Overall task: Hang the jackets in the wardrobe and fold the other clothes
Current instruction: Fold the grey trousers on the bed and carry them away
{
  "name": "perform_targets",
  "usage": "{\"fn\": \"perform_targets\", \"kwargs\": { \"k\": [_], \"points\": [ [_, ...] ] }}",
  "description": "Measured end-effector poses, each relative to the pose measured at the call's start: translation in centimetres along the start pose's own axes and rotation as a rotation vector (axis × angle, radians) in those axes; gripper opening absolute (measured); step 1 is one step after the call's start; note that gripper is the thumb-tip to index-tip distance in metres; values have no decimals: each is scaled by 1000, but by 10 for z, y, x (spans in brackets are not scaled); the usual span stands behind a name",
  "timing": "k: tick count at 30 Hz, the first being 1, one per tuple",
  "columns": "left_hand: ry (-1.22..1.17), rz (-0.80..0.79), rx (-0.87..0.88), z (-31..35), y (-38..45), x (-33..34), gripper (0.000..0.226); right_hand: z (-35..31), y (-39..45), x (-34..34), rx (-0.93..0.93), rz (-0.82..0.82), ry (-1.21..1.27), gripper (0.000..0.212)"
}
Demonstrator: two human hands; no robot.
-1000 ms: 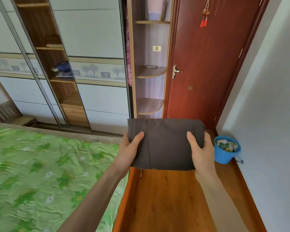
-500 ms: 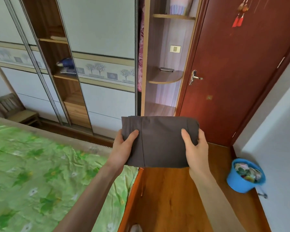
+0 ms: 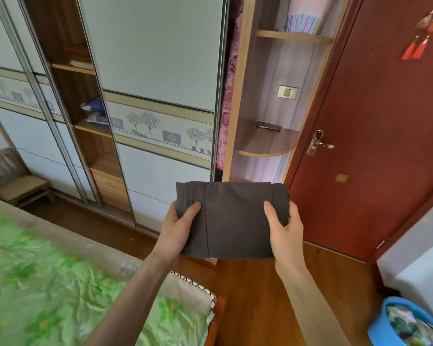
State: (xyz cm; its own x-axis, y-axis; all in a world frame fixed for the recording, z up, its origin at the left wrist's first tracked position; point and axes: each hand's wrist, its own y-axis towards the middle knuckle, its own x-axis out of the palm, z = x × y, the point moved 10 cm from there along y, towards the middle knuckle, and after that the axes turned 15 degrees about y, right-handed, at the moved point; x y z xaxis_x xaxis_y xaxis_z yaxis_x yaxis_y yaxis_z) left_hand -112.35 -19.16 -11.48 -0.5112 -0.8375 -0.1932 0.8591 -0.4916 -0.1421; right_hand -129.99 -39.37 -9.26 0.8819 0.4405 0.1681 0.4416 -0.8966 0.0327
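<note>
The wardrobe (image 3: 155,58) filled most of the wall ahead, its pale sliding doors parted to show wooden shelves inside, with a blue bundle (image 3: 94,112) lying on one of them. To its right stood a dark red door (image 3: 385,121) with a metal handle (image 3: 318,143), and red tassels (image 3: 418,43) hung near its top. Low on the left lay the bed (image 3: 35,283), covered in a green flowered sheet, one corner of the mattress showing at its near end. Wooden floor (image 3: 260,295) ran between the bed and the door. Between wardrobe and door rose a narrow unit of rounded corner shelves (image 3: 268,143); a small dark flat object I could not identify lay on the middle one. A little wooden chair (image 3: 15,178) sat at the far left by the wardrobe. In the bottom right corner stood a blue bucket (image 3: 385,328) with mixed scraps in it. In front of all this the person held a folded dark grey garment (image 3: 233,218) in the air, out over the floor near the bed's corner and facing the wardrobe. The left hand (image 3: 178,231) gripped its left edge, thumb on top and fingers hidden beneath. The right hand (image 3: 285,228) gripped the right edge the same way, thumb pressed onto the cloth.
</note>
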Motion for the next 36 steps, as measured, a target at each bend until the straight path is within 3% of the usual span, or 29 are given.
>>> {"fn": "perform_targets", "kwargs": {
  "k": [9, 16, 26, 31, 36],
  "points": [
    [66, 61, -1, 12, 117, 20, 40, 26, 130, 54, 2, -87, 7, 37],
    [46, 176, -11, 19, 212, 17, 46, 49, 246, 125, 14, -338, -14, 22],
    [-59, 683, -178, 17, 278, -7, 44, 75, 355, 254, 68, -706, 84, 49],
    [-115, 893, -211, 6, 268, -30, 48, 88, 358, 309, 120, -878, 86, 37],
    [-151, 1072, -228, -5, 248, -71, 50, 101, 334, 375, 173, -1025, 81, 49]
  ]
}}
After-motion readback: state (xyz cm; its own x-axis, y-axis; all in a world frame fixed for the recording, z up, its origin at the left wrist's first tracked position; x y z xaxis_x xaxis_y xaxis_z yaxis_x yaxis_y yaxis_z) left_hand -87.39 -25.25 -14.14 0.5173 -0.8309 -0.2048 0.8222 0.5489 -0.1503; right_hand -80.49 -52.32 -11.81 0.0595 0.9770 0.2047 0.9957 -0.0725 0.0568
